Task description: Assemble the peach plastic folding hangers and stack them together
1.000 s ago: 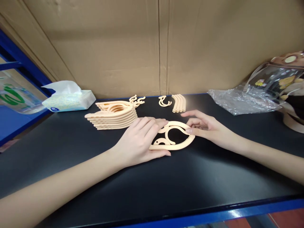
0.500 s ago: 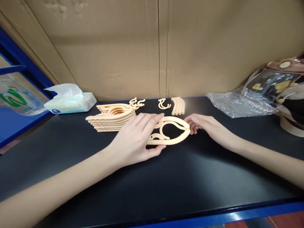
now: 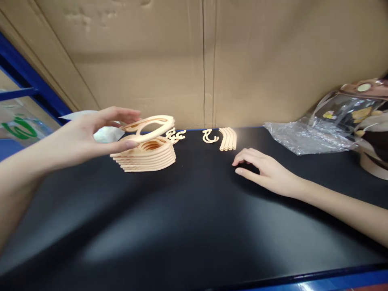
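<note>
- Brown cardboard (image 3: 145,60) stands behind the black surface (image 3: 197,210) in the head view, with a blue rack (image 3: 57,103) at the left edge and a bottle (image 3: 21,125) behind it.
- Left hand (image 3: 91,129): it grips the cream frame (image 3: 159,131), thumb along the near side, fingers on the far side.
- That frame is raised above the stack (image 3: 148,165) of similar pieces, slightly tilted; whether it touches the top one, I cannot tell.
- Half a second ago the frame was at the middle, in front of the wearer, under the left hand; both have since moved left, over the stack.
- Right hand (image 3: 260,171): at the frame's tip then, it is now well apart from it, fingers loosely curled, thumb separate, grasping nothing.
- Behind the stack's right end lie some hooks (image 3: 176,140); farther right, more hooks (image 3: 208,140) sit beside a row of bars (image 3: 228,139), all placed as before.
- Tissues (image 3: 109,135) are now partly hidden by the left hand.
- At right, crumpled wrap (image 3: 303,137) lies near a clear bag (image 3: 348,107), both unchanged.
</note>
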